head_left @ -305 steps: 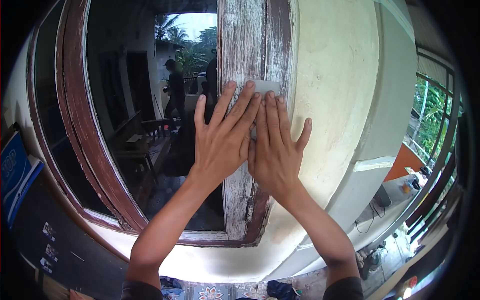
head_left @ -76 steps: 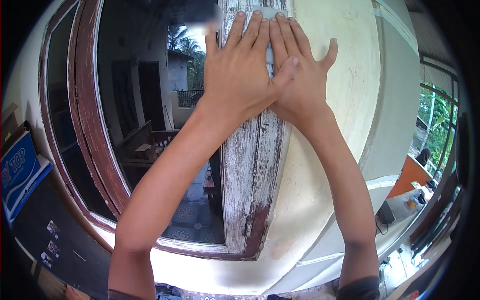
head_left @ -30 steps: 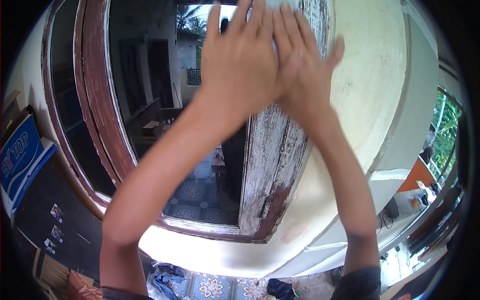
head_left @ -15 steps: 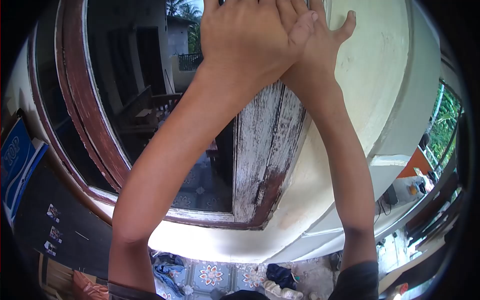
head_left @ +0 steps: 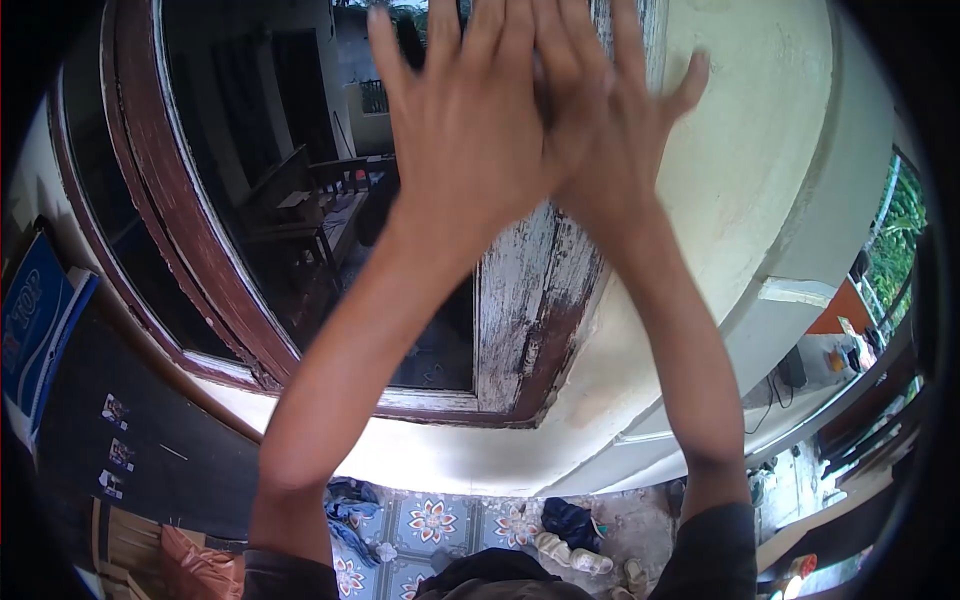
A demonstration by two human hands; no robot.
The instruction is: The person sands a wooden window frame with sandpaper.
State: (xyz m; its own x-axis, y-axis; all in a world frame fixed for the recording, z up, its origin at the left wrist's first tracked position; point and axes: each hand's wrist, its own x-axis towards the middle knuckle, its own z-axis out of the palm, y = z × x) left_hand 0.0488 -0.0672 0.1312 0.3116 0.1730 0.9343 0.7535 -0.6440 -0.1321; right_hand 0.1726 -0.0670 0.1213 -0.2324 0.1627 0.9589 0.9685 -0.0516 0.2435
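Note:
Both my arms reach up before a window. My left hand is raised with its fingers spread, its thumb side overlapping my right hand. My right hand has its outer finger stretched out to the right, over the edge between the weathered frame and the wall. Neither hand shows an object in it. Behind them are the dark window glass, the peeling white and brown window frame and the cream wall. Whether the palms touch the frame is hidden.
A blue sign leans at the left above a dark board. Below are patterned floor tiles, blue cloth, a dark bundle and pale shoes. An orange panel stands at the right.
My left hand has moved down and its fingers now show spread. My right hand is slightly lower. The view has shifted, showing more floor below.

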